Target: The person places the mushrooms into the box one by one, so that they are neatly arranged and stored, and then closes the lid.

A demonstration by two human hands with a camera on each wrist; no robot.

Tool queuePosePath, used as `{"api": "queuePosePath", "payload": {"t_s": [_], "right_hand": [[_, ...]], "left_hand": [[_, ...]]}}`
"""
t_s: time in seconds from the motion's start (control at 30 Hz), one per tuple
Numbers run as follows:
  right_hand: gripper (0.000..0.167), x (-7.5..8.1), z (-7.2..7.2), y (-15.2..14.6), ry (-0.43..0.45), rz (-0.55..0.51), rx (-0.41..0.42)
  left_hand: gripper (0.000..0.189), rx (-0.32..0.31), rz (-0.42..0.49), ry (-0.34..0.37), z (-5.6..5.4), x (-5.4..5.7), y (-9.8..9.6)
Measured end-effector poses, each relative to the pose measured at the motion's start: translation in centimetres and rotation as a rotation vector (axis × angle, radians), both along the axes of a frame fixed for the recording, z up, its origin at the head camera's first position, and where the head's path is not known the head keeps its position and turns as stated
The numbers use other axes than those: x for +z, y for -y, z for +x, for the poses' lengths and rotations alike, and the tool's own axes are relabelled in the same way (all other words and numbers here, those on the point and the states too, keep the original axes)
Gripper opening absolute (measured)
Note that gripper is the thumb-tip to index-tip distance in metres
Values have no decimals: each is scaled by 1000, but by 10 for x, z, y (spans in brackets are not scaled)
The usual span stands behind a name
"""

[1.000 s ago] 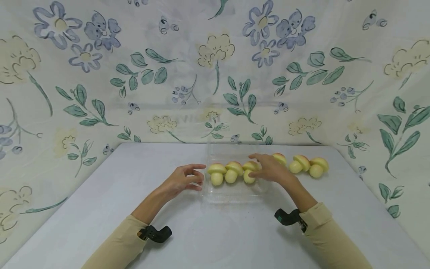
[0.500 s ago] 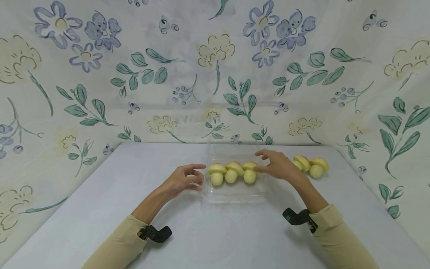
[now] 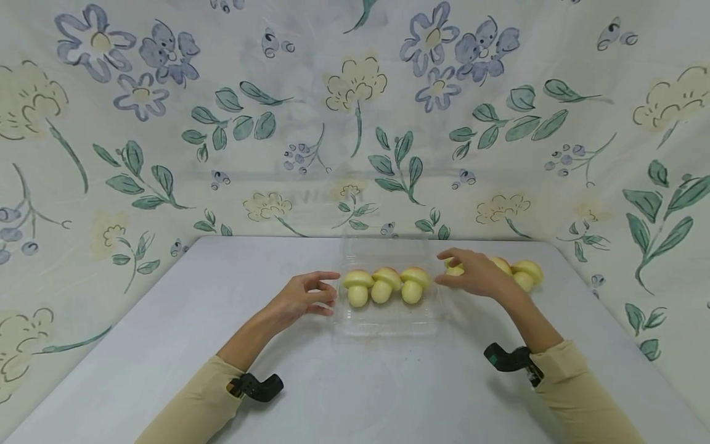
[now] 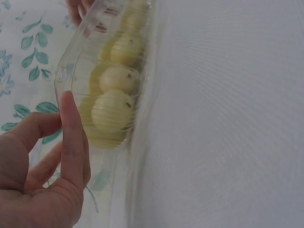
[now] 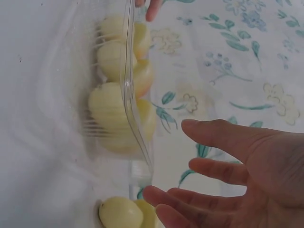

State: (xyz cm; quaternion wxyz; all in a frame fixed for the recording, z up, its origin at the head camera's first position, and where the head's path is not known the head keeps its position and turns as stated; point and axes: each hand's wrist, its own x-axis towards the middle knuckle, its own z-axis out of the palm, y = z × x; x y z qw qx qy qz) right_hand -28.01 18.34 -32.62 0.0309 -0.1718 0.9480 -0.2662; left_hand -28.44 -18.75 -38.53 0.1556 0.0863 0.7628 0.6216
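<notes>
A clear plastic container (image 3: 388, 327) holds a row of three pale yellow mushroom-shaped pieces (image 3: 358, 295) with reddish-topped caps. At the container's left side is my left hand (image 3: 299, 299); in the left wrist view a fingertip touches the clear rim, and the fingers are loosely bent. My right hand (image 3: 471, 274) hovers just past the container's right side, fingers and thumb apart, holding nothing. Partly behind it is a loose mushroom-shaped piece (image 3: 453, 269). Farther right lie two more, one partly covered by the hand and the other, a whole mushroom-shaped piece (image 3: 527, 271), beside it.
The white table (image 3: 355, 394) stretches in front of the container and to both sides. A clear lid (image 3: 388, 248) appears to stand at the container's back. Behind the table hangs a flower-patterned cloth (image 3: 310, 123). Each sleeve carries a black wrist camera (image 3: 257, 387).
My right hand has moved right, away from the rightmost piece in the container, to in front of the loose ones. The left hand and the container have stayed in place.
</notes>
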Motion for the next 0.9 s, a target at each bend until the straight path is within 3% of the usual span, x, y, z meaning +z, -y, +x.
{"api": "queuePosePath", "payload": {"t_s": [0.23, 0.57, 0.9], "right_hand": [[58, -3, 1, -11, 81, -37, -10], [62, -4, -4, -22, 98, 4, -40], [65, 2, -2, -37, 104, -31, -15]], "left_hand": [[57, 11, -1, 6, 0, -2, 0], [58, -4, 5, -6, 1, 0, 0], [59, -7, 5, -2, 0, 2, 0]]}}
